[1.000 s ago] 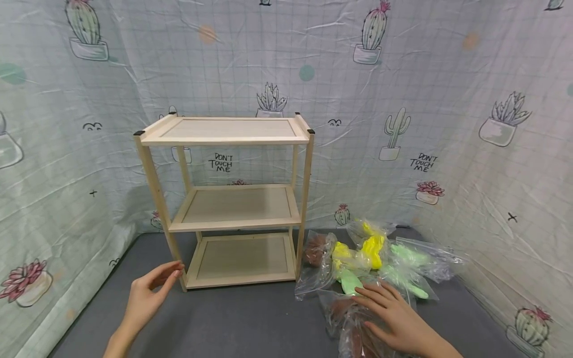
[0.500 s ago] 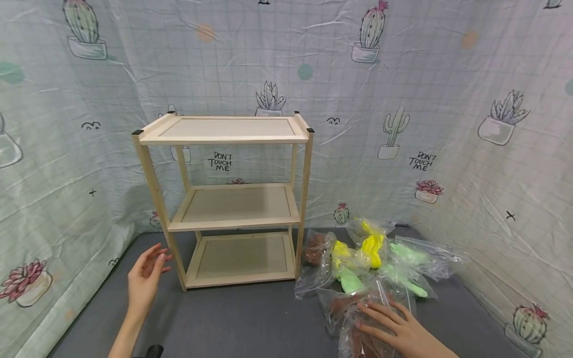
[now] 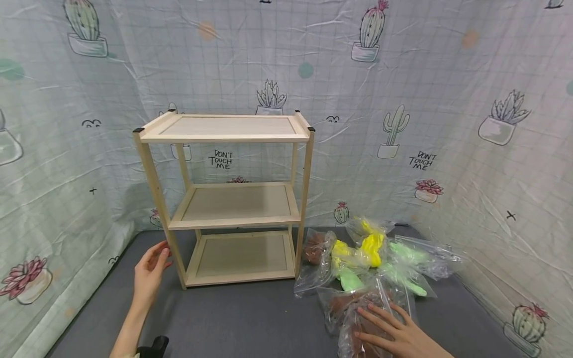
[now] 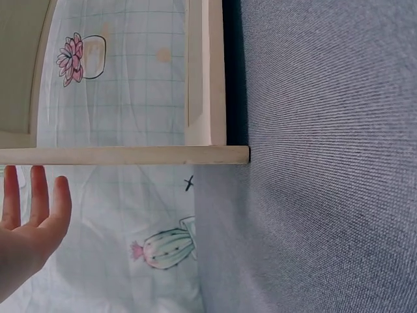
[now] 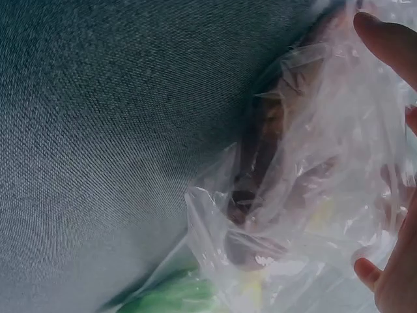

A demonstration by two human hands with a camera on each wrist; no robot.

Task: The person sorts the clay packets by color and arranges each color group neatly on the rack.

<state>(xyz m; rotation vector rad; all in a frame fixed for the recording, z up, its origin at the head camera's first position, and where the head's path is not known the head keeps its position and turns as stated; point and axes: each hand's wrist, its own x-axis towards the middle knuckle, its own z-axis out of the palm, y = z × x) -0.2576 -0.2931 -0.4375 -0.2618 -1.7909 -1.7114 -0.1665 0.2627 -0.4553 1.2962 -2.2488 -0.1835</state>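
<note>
A light wooden rack (image 3: 233, 224) with three shelves stands left of centre in the head view. My left hand (image 3: 151, 271) is beside its left front post (image 4: 130, 155), fingers loosely bent. In the left wrist view the fingertips (image 4: 38, 171) come right up to the post; I cannot tell whether they touch. My right hand (image 3: 394, 330) lies with spread fingers over a clear plastic bag (image 3: 358, 325) holding something reddish brown. The right wrist view shows the crinkled bag (image 5: 306, 169) under that hand, its brown contents blurred by the film.
More clear bags lie behind my right hand, with yellow contents (image 3: 371, 248), light green contents (image 3: 409, 253) and another brown lump (image 3: 315, 248). Dark grey cloth (image 3: 241, 323) covers the table. Cactus-printed curtains (image 3: 358, 89) enclose the back and sides.
My left hand has shifted from the post's foot to its outer left side, slightly higher. The right hand has moved down a little onto the nearest brown bag.
</note>
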